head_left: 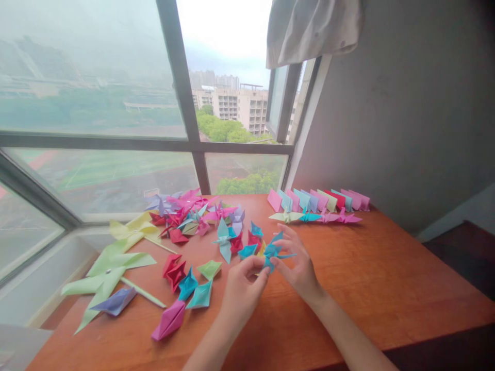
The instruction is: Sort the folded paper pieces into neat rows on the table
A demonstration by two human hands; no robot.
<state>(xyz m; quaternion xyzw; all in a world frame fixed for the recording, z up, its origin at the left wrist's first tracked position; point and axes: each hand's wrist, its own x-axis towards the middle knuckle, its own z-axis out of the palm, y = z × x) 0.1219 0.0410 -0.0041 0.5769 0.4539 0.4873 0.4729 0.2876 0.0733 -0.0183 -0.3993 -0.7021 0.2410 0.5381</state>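
Between both hands, above the wooden table [348, 273], is a blue paper crane [271, 250]. My left hand [247, 281] pinches its lower left part between thumb and fingertips. On the other side, my right hand [297, 265] has its thumb and fingers on the crane's wing and pointed end. Behind the hands sit small folded paper boats, among them a blue one [247, 251] and a red one [236, 243]. A light blue paper crane [223, 239] lies just left of these. Part of a yellow folded piece [262, 248] shows behind the held crane.
Green [110, 273] and yellow [133, 230] paper pinwheels lie at the left, near more boats, including a magenta one [169, 320]. Back right, several folded cards [309, 200] stand in a row behind paper cranes [328, 217]. Windows border the table's far side; a wall [386, 129] rises right.
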